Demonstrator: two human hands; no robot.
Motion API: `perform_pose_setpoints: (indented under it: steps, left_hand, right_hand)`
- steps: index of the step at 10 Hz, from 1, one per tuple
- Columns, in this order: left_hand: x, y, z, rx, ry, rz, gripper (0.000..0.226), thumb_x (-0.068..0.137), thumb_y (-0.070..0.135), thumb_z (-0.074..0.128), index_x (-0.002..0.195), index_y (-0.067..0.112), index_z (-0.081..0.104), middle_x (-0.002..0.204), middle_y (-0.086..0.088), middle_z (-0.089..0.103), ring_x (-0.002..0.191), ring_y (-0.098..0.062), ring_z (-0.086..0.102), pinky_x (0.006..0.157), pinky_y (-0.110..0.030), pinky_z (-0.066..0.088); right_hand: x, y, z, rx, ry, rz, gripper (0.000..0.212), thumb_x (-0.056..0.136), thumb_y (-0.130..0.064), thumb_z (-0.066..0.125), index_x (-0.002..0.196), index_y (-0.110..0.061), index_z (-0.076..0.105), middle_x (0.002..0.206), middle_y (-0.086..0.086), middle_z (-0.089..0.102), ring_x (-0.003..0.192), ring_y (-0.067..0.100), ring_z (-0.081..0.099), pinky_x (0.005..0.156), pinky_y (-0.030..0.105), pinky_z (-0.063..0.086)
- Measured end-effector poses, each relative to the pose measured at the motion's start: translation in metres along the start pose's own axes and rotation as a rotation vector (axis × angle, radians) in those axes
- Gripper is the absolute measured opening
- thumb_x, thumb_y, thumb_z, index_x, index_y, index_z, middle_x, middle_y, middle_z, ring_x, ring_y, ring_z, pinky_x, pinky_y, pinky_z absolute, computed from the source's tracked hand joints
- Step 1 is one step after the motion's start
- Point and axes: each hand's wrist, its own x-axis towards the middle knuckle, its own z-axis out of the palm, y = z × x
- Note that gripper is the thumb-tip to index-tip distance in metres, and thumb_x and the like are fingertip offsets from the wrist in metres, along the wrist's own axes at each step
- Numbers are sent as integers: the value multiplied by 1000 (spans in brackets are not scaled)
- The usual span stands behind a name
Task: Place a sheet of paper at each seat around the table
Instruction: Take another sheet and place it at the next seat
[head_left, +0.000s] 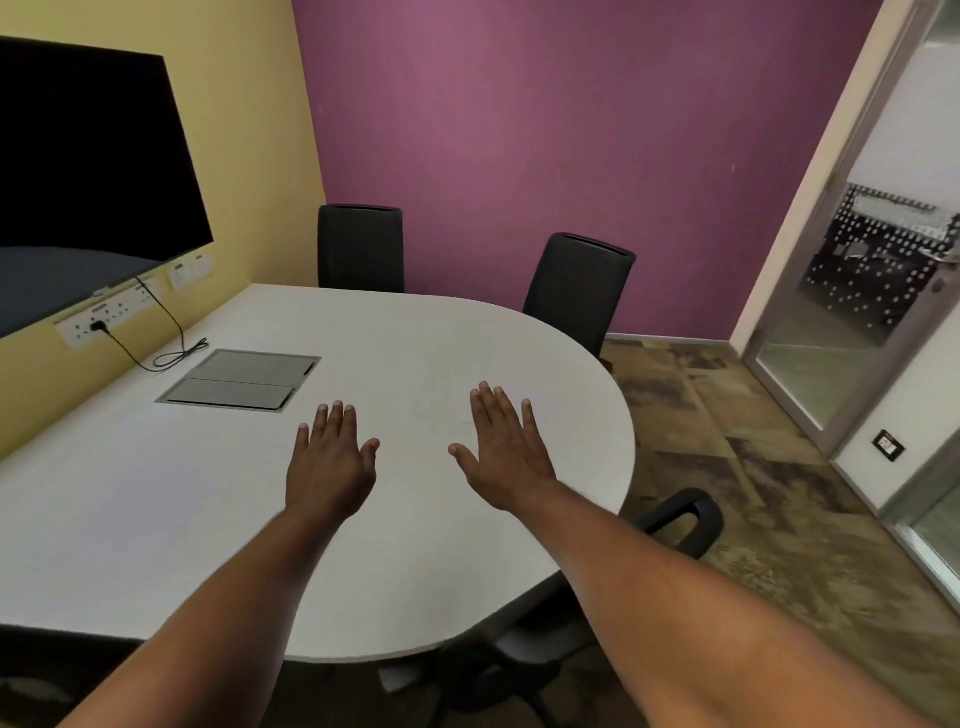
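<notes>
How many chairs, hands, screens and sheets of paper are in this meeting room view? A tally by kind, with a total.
Chairs: 3, one at the far left, one at the far right, one near the table's right edge, mostly hidden
Hands: 2, left hand, right hand, both open and empty
Screens: 1
Sheets of paper: 0 visible
Total: 6

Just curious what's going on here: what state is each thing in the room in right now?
left hand: open, flat, holding nothing
right hand: open, flat, holding nothing
table: no paper visible
cable hatch: lids shut
wall screen: dark
plug: in socket
two chairs: pushed in, unoccupied
</notes>
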Motion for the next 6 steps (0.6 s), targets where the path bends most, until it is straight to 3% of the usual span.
perform_pose_setpoints:
  steps: [2, 6]
  left_hand:
    - [9, 116, 28, -18, -21, 20, 66, 103, 46, 24, 159, 11, 17, 168, -5, 13, 156, -21, 4, 126, -42, 7]
    - [88, 252, 111, -27, -42, 6, 66, 104, 47, 23, 159, 11, 17, 168, -5, 13, 156, -20, 4, 126, -42, 6]
  right_hand:
    - [0, 106, -21, -14, 7, -1, 79, 100, -60, 19, 159, -16, -8, 168, 1, -14, 154, 18, -16, 123, 49, -11]
    - [66, 265, 1, -34, -19, -25, 79, 100, -61, 18, 159, -17, -8, 168, 2, -13, 154, 20, -15, 121, 48, -13]
